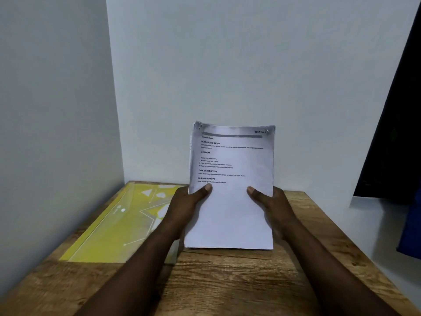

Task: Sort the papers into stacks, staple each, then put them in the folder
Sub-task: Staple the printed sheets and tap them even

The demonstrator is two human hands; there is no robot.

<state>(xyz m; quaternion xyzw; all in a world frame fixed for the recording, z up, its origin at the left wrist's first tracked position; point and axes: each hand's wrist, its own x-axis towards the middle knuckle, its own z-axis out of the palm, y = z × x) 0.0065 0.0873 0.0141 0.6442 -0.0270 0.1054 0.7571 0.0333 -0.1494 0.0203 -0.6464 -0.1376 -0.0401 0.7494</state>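
Holding a stack of papers [231, 215] upright over the wooden table [227, 281], printed face toward the camera, gripped on both sides at about mid-height. Pinching the stack's left edge with the left hand [188, 205]: thumb laid across the front of the top sheet just under the last printed line, fingers hidden behind. Clasping the right edge the same way with the right hand [272, 207], thumb on the front, fingers out of sight at the back. Standing the lower edge down at the tabletop — touching or just clear, cannot tell. Showing bold headings on the top sheet, upper corners curled and grey-smudged. Lying flat to the left of the left hand, along the side wall [57, 133]: a yellow translucent folder [118, 226], its near corner hidden behind the left forearm [141, 258]. Sitting at the far right edge, well apart from the papers — something dark [396, 133] and something blue [412, 224].
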